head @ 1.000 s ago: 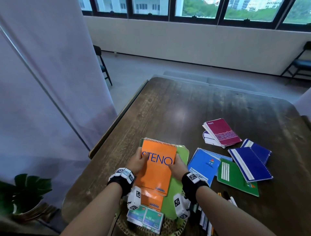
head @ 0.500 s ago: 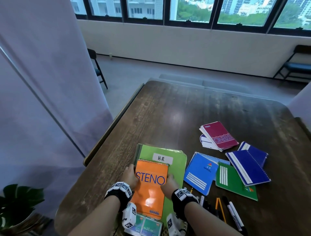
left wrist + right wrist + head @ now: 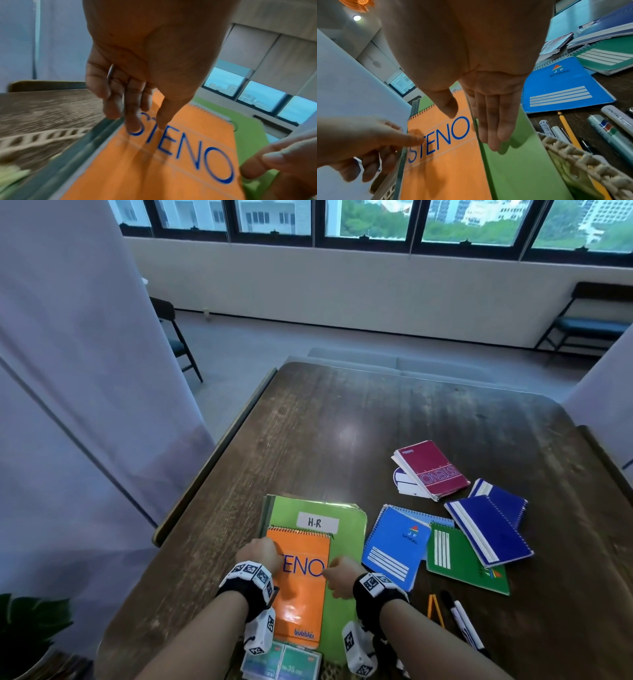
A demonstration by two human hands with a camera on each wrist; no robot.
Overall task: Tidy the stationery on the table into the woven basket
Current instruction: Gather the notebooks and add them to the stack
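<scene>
An orange STENO pad (image 3: 301, 587) lies on a green folder (image 3: 346, 529) labelled H-R, whose near end rests in the woven basket (image 3: 330, 671) at the table's near edge. My left hand (image 3: 260, 553) holds the pad's left edge, thumb on the S (image 3: 137, 119) and fingers curled below. My right hand (image 3: 337, 571) holds the right edge, with its thumb on the cover (image 3: 471, 119) and its fingers lying along the folder (image 3: 513, 169). The basket rim (image 3: 590, 162) shows just right of the folder.
To the right lie a blue spiral notebook (image 3: 394, 546), a green notebook (image 3: 462, 563), dark blue notebooks (image 3: 489, 529) and a maroon steno pad (image 3: 431, 470). Pens and a pencil (image 3: 462, 625) lie by my right wrist. Small boxes (image 3: 284, 662) sit in the basket. A curtain hangs left.
Both hands have drawn the orange pad toward me and down over the green folder, uncovering its H-R label. The pad now lies lower on the folder.
</scene>
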